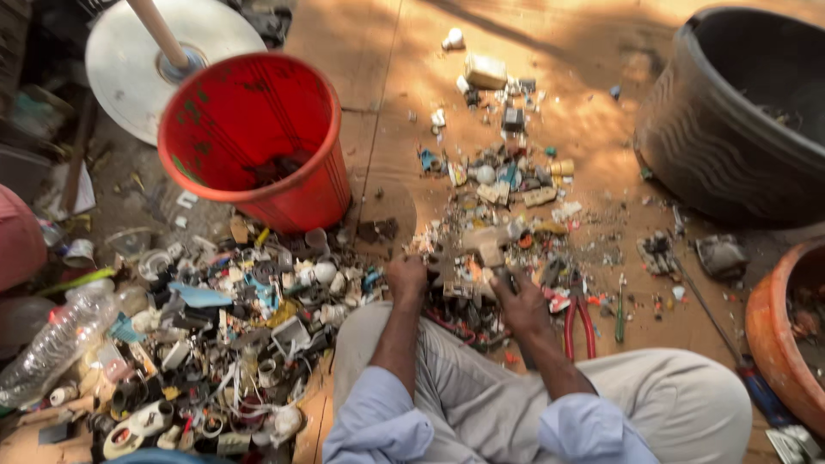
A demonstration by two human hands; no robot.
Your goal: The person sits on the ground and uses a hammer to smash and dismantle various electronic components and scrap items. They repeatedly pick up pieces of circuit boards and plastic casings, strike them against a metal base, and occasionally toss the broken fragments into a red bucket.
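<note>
I sit on the ground with my knees apart. My left hand (406,279) is closed on a small, flat piece of scrap (447,268) held upright on the ground between my legs. My right hand (521,302) grips the handle of a hammer (491,251) whose pale head hangs just over that piece. Small broken plastic and metal bits lie scattered around both hands.
A red bucket (258,137) stands at the upper left, with a heap of mixed scrap (215,344) and a clear plastic bottle (56,344) below it. Red-handled pliers (577,320) lie right of my hand. A dark tub (739,112) and an orange pot (786,335) sit at right.
</note>
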